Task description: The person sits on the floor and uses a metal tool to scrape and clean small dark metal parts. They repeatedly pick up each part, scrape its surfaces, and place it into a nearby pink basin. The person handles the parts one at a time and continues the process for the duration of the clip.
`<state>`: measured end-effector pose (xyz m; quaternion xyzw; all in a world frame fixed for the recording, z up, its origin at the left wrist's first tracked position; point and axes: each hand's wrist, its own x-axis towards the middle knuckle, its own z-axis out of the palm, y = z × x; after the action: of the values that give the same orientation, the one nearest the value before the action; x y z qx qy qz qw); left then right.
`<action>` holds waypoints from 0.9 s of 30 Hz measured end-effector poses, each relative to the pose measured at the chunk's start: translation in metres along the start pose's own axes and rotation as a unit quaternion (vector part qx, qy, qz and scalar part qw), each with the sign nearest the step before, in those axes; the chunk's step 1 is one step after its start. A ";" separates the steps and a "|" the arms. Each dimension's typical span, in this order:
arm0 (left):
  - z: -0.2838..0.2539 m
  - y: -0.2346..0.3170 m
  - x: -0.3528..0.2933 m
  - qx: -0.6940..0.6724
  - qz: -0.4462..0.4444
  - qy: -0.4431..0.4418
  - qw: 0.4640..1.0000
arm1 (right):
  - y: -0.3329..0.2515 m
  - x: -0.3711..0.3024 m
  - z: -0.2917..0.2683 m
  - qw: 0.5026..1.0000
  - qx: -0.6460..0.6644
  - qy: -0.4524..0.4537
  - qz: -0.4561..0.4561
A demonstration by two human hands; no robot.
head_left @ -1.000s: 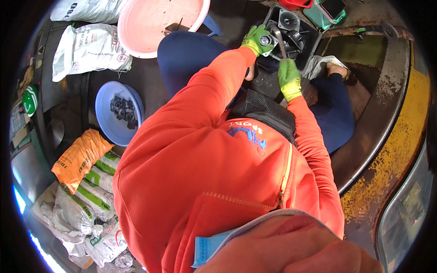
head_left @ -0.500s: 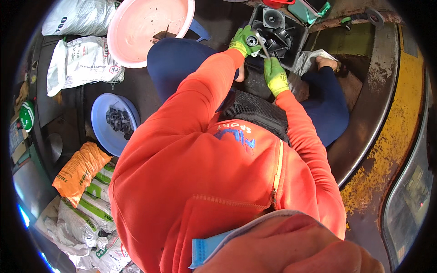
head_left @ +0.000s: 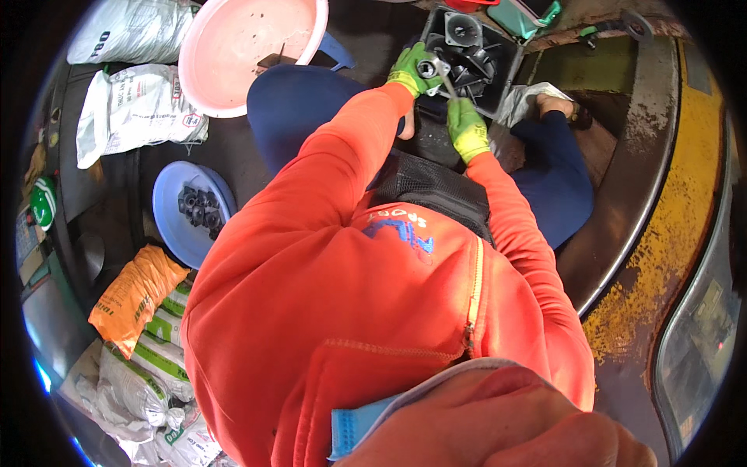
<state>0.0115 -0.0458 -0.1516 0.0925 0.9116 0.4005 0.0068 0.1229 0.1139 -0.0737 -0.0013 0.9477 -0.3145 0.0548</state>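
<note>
While the gloved left hand [head_left: 408,64] grips a small part with a round metallic collar [head_left: 426,69], just over the near-left edge of a black rectangular bin [head_left: 511,64], the gloved right hand [head_left: 466,127] is closed around a slim grey metal tool [head_left: 447,83]. Tool's upper end is at the collar; can't tell if they touch. Bin holds dark angular pieces, 1 a square-flanged piece [head_left: 464,31] with rounded recess. Off left: 2 round plastic basins, pink basin [head_left: 241,47] and blue basin [head_left: 169,206], latter holding blocky black parts [head_left: 200,208].

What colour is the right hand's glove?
The glove is green with a yellow cuff; head view.
</note>
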 end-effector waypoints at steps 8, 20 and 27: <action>-0.011 0.012 0.000 0.017 0.000 -0.037 0.999 | 0.003 -0.003 -0.007 0.998 0.056 0.013 -0.027; -0.006 0.010 -0.003 0.066 0.012 -0.094 0.993 | 0.005 -0.008 -0.008 0.987 -0.044 -0.112 0.106; -0.006 0.009 -0.005 0.041 0.028 -0.050 0.998 | 0.007 -0.010 -0.003 0.996 0.023 -0.055 0.060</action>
<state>0.0176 -0.0451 -0.1416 0.1384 0.9226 0.3580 0.0377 0.1326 0.1220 -0.0745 0.0400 0.9343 -0.3314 0.1253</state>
